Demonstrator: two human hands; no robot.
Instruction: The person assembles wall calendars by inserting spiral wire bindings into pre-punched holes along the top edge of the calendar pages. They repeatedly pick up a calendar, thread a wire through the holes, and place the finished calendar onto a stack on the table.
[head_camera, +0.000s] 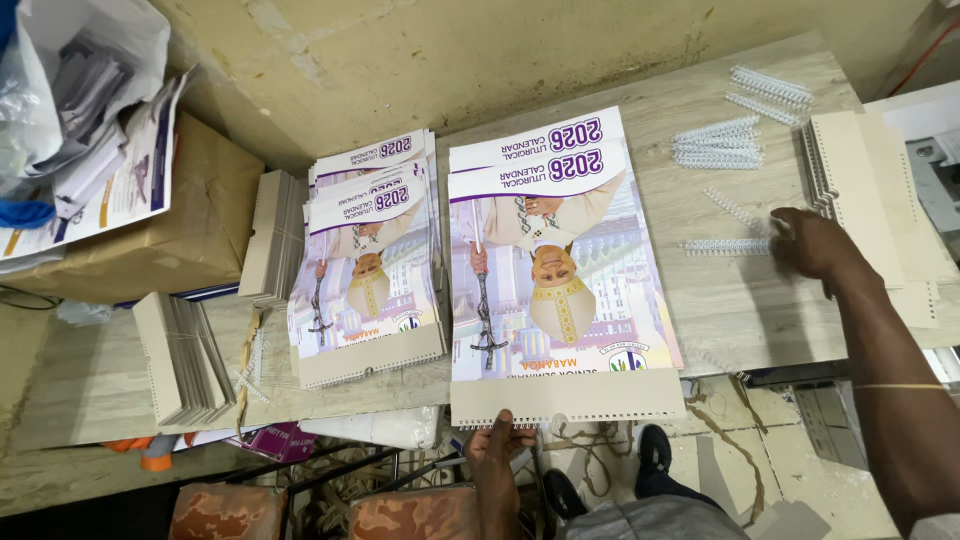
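A wall calendar with a purple-and-white header and a printed figure lies on the wooden table, its punched cardboard edge hanging over the near side. My left hand pinches that cardboard edge from below. My right hand reaches out to the right and touches a white wire binding comb lying on the table. A second stack of the same calendars sits just left of the first.
More white binding combs lie at the back right, beside a stack of punched beige boards. Bundles of card and a brown box with papers stand at the left. Cushioned stools are below the table edge.
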